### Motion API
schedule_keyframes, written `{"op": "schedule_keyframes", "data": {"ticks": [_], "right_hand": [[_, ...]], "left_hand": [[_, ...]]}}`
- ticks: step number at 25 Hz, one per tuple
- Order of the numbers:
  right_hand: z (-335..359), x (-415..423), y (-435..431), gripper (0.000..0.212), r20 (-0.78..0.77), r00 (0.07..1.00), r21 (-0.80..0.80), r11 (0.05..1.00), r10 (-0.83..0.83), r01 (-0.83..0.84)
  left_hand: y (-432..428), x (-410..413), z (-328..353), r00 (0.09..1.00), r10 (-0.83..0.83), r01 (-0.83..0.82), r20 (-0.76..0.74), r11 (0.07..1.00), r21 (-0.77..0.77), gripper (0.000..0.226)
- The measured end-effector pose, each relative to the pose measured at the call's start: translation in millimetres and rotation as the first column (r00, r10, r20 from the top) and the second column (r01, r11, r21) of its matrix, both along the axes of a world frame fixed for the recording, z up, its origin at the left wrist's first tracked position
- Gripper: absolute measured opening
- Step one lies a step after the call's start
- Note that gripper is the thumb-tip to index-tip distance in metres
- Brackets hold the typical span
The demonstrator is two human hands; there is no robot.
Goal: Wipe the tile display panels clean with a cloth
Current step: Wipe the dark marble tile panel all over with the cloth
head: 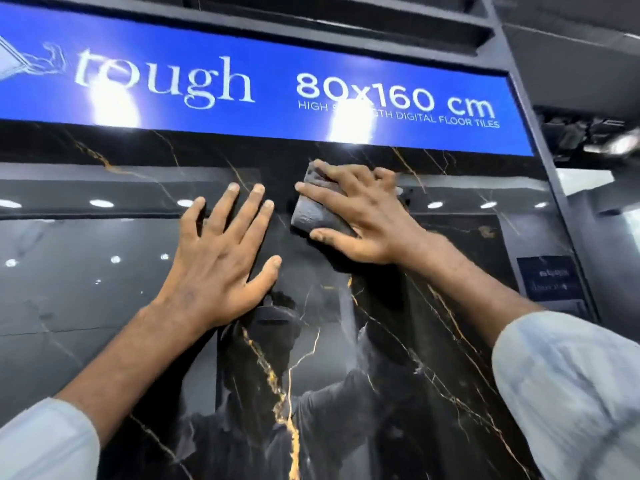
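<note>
Head view: glossy black marble-look tile panel (346,375) with gold veins, mounted upright under a blue sign (242,81) reading "tough 80x160 cm". Right hand (360,216) presses a folded dark grey cloth (311,209) flat against the panel near its top edge, fingers spread over the cloth, thumb under its lower edge. Left hand (221,258) lies open, palm flat on the panel just beside the cloth, holding nothing. Light sleeves (571,393) on both forearms. Ceiling lights reflect in the tile.
</note>
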State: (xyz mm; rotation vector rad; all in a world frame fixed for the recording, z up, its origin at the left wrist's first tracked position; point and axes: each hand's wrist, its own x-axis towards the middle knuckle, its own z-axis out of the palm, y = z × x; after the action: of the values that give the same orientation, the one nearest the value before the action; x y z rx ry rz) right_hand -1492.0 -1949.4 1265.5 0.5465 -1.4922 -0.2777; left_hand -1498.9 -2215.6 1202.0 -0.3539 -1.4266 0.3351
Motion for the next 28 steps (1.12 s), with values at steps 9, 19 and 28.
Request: {"op": "schedule_keyframes", "data": {"ticks": [9,19,28], "right_hand": [[31.0,5.9,-51.3,0.076,0.02,1.0,-0.034,0.999,-0.017,0.018],[37.2,12.8,-117.4,0.076,0.021,0.998,0.019,0.998,-0.063,0.063],[40.5,16.4,-168.3,0.072,0.025,1.0,-0.287,0.958,0.007,0.001]], "left_hand": [[-32.1,13.0,-6.7,0.998,0.031,-0.022,0.057,0.99,-0.143,0.08],[-115.3,20.7,-35.9,0.998,0.019,-0.01,0.067,0.991,-0.133,0.078],[-127.6,15.5,-61.2,0.997,-0.054,0.06,0.055,0.99,-0.126,0.076]]}}
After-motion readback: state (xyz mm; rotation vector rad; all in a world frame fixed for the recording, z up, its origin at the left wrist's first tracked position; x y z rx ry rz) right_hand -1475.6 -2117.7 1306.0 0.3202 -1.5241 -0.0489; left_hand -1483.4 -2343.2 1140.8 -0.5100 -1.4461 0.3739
